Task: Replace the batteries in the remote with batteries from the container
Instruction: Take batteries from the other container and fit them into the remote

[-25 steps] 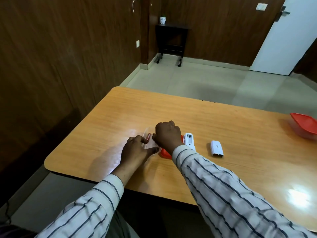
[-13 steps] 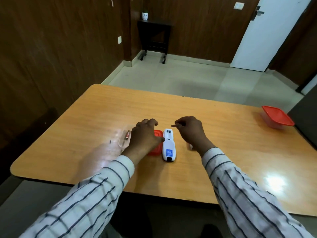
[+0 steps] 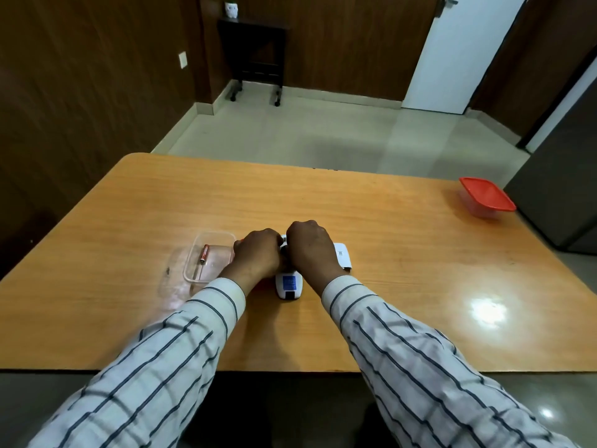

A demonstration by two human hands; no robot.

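Both hands, left hand [image 3: 258,253] and right hand [image 3: 310,248], clenched over the remote [image 3: 288,284]; grip contents hidden. Light, slick plastic: hold its sides. Spare battery [image 3: 204,253] left of it.

I can read no text here: the blue label [image 3: 288,281] on the remote [image 3: 288,286] and the print on the battery cover [image 3: 342,257] are too small.

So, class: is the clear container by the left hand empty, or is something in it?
Not empty. The lidless clear container holds one red battery lying on its floor.
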